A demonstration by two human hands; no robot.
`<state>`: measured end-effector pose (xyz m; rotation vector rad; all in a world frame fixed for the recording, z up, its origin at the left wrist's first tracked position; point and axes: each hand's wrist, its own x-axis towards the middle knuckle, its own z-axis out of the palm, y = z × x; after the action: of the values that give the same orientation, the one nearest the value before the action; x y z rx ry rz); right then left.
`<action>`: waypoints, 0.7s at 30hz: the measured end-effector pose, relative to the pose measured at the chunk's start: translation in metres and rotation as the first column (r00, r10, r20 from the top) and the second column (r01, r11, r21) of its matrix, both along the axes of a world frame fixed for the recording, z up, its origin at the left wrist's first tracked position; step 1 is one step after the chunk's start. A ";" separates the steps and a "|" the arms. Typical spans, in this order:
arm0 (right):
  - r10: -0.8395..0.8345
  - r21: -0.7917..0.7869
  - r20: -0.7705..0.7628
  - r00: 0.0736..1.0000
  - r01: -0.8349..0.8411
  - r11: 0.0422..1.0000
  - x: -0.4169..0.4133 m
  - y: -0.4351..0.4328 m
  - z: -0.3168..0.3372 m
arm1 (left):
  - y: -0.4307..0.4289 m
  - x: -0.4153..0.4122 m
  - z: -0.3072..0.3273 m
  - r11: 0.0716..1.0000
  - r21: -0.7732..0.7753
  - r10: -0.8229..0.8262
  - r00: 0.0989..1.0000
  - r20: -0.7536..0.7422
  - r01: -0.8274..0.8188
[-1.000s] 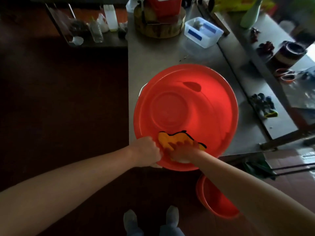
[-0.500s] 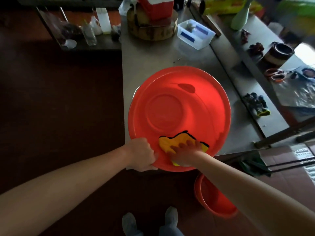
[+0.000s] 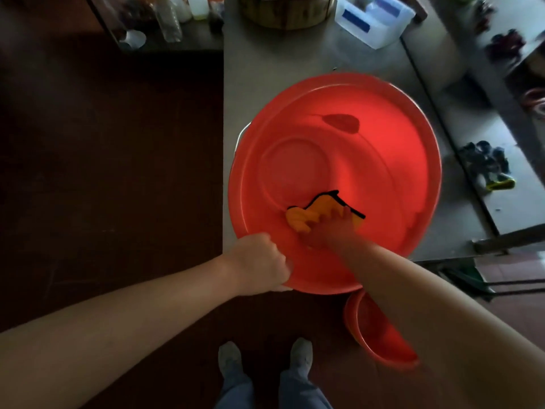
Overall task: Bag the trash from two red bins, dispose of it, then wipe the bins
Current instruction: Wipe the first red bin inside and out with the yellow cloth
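Note:
A large red bin (image 3: 383, 160) lies on the grey table with its open mouth facing me. My left hand (image 3: 259, 265) grips its near left rim. Inside, my right hand (image 3: 327, 231) presses a yellow cloth with black edging (image 3: 312, 214) flat against the lower inner wall, fingers spread over it. A second, smaller red bin (image 3: 380, 340) stands on the floor below the table edge, partly hidden by my right forearm.
The grey table (image 3: 280, 69) carries a round wooden block (image 3: 283, 13) and a clear plastic box (image 3: 374, 19) at the back. A side counter (image 3: 483, 119) at right holds dark small items. Bottles stand on a low shelf (image 3: 165, 25) at back left. My feet are on the dark floor.
My right hand has slid the cloth deeper into the bin, away from the near rim. My left hand keeps its grip on the rim. The camera has moved closer.

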<state>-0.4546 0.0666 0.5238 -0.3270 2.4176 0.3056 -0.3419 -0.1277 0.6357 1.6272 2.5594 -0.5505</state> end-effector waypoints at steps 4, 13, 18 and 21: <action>0.080 0.017 0.001 0.997 -0.080 0.997 0.023 0.017 0.024 | 0.007 -0.001 0.014 0.995 -0.093 0.021 1.000 0.009 -0.020; 0.088 -0.012 0.054 0.995 -0.088 0.996 0.078 0.050 0.089 | 0.011 -0.015 0.051 0.943 -0.311 0.135 0.990 0.030 -0.119; 0.200 -0.084 0.030 0.979 -0.197 0.977 0.098 0.060 0.117 | -0.011 -0.025 0.081 0.917 -0.382 0.110 0.993 -0.029 -0.113; 0.352 -0.054 -0.058 0.934 -0.355 0.933 0.104 0.058 0.126 | -0.029 -0.037 0.096 0.894 -0.423 0.140 0.989 -0.054 -0.150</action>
<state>-0.3501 0.1248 0.6498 -0.7974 2.4099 0.3989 -0.3785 -0.1565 0.7321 1.2751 2.3245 -1.0313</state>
